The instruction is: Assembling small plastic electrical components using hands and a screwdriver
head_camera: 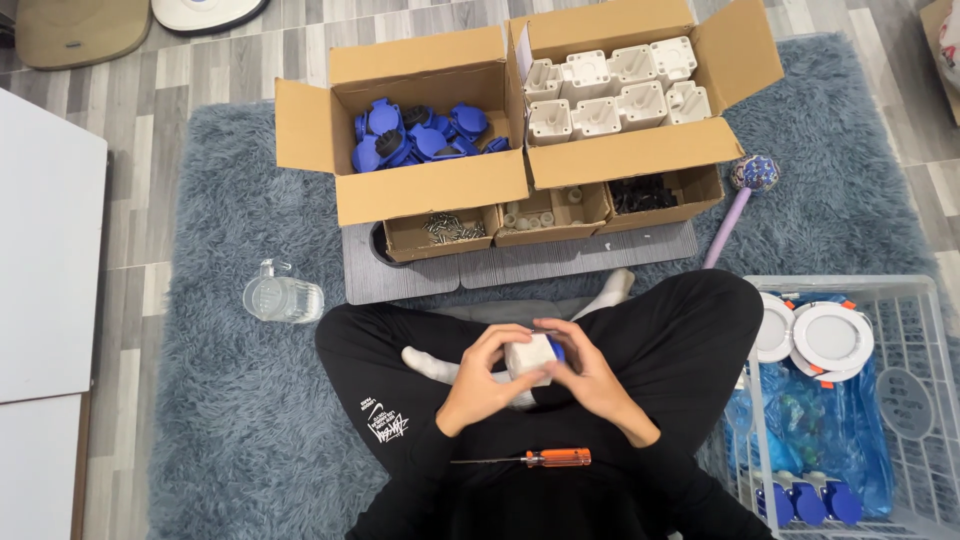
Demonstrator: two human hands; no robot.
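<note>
Over the crossed legs, left hand (478,385) and right hand (590,372) both close around a white socket housing (527,357) with a blue part; an orange-handled screwdriver (540,458) lies on the lap below.

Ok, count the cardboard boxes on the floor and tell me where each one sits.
5: large blue-parts cardboard box, large white-housings cardboard box beside it, and three small open cardboard boxes in front: left, middle, right.
</note>
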